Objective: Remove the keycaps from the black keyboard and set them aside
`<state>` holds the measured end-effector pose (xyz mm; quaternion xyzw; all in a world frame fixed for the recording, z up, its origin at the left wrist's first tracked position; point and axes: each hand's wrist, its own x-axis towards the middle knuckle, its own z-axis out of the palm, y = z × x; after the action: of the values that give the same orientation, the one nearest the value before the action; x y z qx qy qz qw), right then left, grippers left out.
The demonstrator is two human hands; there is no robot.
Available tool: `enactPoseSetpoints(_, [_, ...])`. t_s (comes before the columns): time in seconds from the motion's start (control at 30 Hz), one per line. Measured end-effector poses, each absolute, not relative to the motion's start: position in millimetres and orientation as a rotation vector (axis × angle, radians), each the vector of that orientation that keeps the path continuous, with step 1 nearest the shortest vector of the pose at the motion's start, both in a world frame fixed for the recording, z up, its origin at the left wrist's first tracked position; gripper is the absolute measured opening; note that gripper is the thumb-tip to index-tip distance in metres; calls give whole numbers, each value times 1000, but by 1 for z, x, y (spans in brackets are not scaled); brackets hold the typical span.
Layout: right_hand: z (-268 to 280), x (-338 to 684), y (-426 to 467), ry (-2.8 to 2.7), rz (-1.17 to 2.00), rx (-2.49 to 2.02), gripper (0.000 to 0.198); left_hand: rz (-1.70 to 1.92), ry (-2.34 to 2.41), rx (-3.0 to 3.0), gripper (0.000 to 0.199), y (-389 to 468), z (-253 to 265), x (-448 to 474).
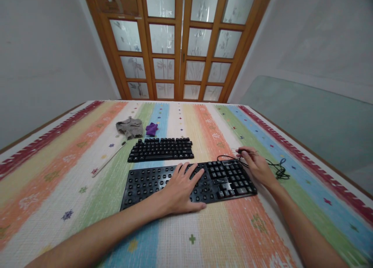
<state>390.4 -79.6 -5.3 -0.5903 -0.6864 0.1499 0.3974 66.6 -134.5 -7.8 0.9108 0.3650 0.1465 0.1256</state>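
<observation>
A black keyboard (pixel 230 180) lies across the striped cloth. Its keycaps are off over the left and middle, leaving bare switch posts, while the caps at the right end are on. My left hand (pixel 183 188) rests flat on the bare part, fingers spread. Above the right end, my right hand (pixel 255 163) is closed in a pinch on a small black tool (pixel 241 151) with thin wire ends, which looks like a keycap puller; the fingers partly hide it. Loose black keycaps (pixel 161 149) stand in keyboard rows just behind the keyboard.
Left of the keycaps lies a toothbrush (pixel 109 160) with a dark head. Behind it are a crumpled grey cloth (pixel 130 127) and a small purple cloth (pixel 152 129). The keyboard's black cable (pixel 281 170) is bunched at the right. Wooden glass-paned doors (pixel 180 46) stand beyond the table.
</observation>
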Motion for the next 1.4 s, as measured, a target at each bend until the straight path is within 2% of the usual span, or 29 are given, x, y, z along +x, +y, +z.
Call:
enactPoseSetpoints(0.37, [-6,403,-79,-1763,405,-1600,49,494,1002,2604,99,-142,0,46])
enactPoseSetpoints(0.53, [-2,408,-82,-1822,141,-1659,48,517,999,2598,96,-146,2,38])
enactPoseSetpoints(0.67, [2,404,-84,-1745,101,-1643,49,526,999,2605,95,-146,1,37])
enactPoseSetpoints(0.77, [6,388,-89,-1648,235,-1529,49,514,1007,2621,97,-147,-1,36])
enactPoseSetpoints(0.93, [14,346,-102,-1538,750,-1202,40,425,1010,2656,101,-148,-5,37])
enactPoseSetpoints(1.03, [18,326,-110,-1617,925,-1154,40,361,990,2665,100,-148,-5,37])
enactPoseSetpoints(1.4, [18,316,-115,-1898,884,-1239,41,364,951,2662,99,-146,-7,35])
